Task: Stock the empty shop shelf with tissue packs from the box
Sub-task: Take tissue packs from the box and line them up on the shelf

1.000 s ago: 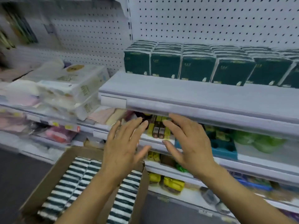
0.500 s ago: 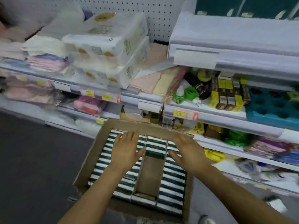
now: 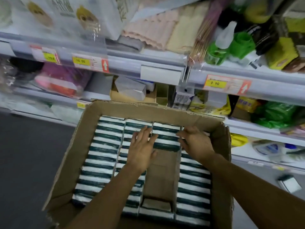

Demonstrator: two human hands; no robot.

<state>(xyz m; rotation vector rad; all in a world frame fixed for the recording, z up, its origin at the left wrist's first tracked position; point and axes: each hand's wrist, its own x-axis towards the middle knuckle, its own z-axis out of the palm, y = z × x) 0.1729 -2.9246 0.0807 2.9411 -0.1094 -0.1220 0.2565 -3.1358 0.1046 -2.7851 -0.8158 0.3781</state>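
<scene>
Tissue packs are standing on edge in green-and-white rows inside the cardboard box, which is sitting at about 6 o'clock, below the stocked shelves. Going left to right: the two left rows are lying full, then a gap of bare cardboard is showing in the third row, then another full row is running along the right wall. The left hand is reaching into the box with fingers straight and spread, resting on packs at the gap's 10 o'clock edge. The right hand is sitting at the gap's 2 o'clock corner, fingers bent down beside the short stack of packs (whether it is actually gripping them, I cannot tell). Price tags are hanging on the shelf rail at 12 o'clock.
</scene>
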